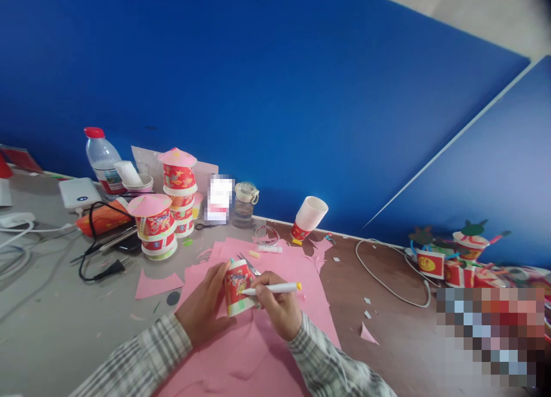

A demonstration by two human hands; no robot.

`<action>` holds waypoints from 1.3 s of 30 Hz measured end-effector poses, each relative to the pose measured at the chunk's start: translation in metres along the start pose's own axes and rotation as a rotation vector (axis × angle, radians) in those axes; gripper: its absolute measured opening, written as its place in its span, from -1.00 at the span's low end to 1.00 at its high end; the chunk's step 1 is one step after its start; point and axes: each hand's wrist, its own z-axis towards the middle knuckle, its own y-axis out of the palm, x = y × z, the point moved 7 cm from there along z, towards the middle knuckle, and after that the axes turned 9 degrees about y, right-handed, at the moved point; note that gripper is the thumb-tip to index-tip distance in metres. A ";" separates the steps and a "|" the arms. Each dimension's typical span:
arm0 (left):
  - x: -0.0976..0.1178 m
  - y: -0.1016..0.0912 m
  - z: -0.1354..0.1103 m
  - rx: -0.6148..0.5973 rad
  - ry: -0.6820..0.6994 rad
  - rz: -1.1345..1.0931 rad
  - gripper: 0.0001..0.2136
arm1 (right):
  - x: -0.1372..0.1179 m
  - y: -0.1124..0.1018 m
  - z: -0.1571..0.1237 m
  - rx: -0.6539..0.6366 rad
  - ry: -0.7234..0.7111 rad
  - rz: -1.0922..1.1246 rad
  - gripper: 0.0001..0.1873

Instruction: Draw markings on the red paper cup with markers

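My left hand (207, 305) is closed round the left side of a red patterned paper cup (235, 288), which is held slightly tilted over pink paper (310, 305). In my right hand (279, 311) is a white marker (279, 288) with a yellow end, its tip against the cup's printed side. Partly hidden behind the cup lie scissors (250, 265). Just beyond, a white capped marker (270, 249) and a small yellow piece (253, 254) rest on the pink paper.
Paper-cup towers with pink cone roofs (176, 156) stand at left, near a bottle (103, 162), a power bank (79, 194) and a black plug (114, 269). Stacked cups (310, 213) lean by the blue partition (275, 98). A white cable (387, 291) and decorated cups (430, 265) lie right.
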 end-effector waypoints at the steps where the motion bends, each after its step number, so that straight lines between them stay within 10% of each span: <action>1: 0.000 0.000 0.000 -0.001 0.001 -0.003 0.01 | 0.000 0.001 0.000 -0.008 -0.005 -0.016 -0.85; 39: 0.003 -0.001 0.001 0.001 0.011 0.016 0.02 | 0.007 -0.003 0.002 0.043 -0.037 -0.041 -0.86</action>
